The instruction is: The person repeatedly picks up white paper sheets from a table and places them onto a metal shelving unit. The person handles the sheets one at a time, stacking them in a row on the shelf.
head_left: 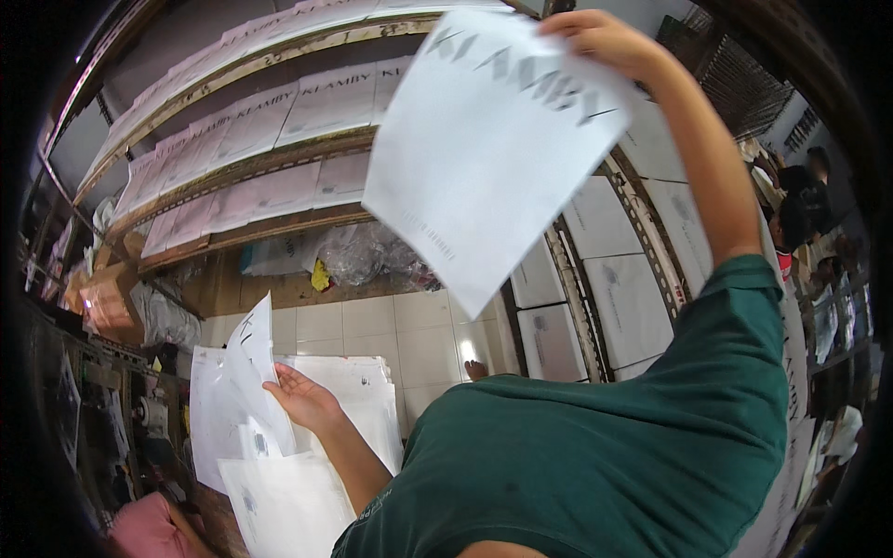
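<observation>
My right hand (600, 42) is raised at the top, its fingers closed over the upper edge of a large white sheet (484, 167). That sheet hangs tilted, with dark lettering along its top and a small printed mark low down; whether it is paper or fabric I cannot tell. Lower left, my left hand (305, 398) pinches the edge of another white sheet (249, 372), which curls upward. Beneath it lies a broad pile of white printed sheets (349, 400). Some of the pile is hidden by my left forearm.
Shelves (270, 149) at the back carry rows of similar sheets. A slanting rack (595, 260) on the right holds more. Clear plastic bags (358, 256) sit under the shelves; a cardboard box (112, 302) stands left. A person in pink (149, 525) is lower left, others far right.
</observation>
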Tool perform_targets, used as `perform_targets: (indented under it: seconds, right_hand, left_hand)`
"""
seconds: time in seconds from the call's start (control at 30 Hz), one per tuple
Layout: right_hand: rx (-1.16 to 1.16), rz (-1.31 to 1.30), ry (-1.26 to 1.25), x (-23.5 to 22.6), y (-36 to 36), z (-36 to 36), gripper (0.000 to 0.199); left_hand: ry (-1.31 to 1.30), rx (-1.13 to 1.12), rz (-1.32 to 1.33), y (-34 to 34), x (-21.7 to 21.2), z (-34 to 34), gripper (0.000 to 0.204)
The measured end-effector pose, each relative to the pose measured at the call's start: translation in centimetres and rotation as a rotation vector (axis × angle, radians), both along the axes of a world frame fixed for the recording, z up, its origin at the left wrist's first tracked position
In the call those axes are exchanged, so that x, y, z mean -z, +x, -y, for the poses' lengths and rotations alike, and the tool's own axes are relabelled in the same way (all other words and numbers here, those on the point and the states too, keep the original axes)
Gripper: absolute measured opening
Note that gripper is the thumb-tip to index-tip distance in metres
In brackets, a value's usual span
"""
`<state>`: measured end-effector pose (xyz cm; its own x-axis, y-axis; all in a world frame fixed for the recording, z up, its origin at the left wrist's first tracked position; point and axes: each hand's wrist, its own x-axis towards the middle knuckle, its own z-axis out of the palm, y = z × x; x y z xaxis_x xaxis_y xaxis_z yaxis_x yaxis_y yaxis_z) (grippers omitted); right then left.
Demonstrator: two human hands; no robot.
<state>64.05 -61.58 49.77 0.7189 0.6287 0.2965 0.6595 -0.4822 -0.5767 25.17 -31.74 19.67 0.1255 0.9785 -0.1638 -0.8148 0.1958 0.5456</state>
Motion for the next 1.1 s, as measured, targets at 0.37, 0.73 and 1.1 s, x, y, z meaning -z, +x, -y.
perform_targets:
  seconds: [0.37, 0.73, 1.1]
  right_hand:
    - [0.707, 0.066, 0.013, 1.1, 17.1, 43.2, 0.036]
    - [0.780, 0.232, -0.123, 13.3, 23.6, 46.7, 0.034]
    - [0.856, 0.272, -0.191, 13.9, 22.5, 46.5, 0.030]
  left_hand:
    - [-0.029, 0.220, -0.015, 10.7, -0.9, 1.6, 0.041]
    - [-0.001, 0.383, 0.020, 14.8, -1.3, 3.7, 0.031]
    - [-0.016, 0.422, 0.021, 16.3, -2.3, 4.7, 0.032]
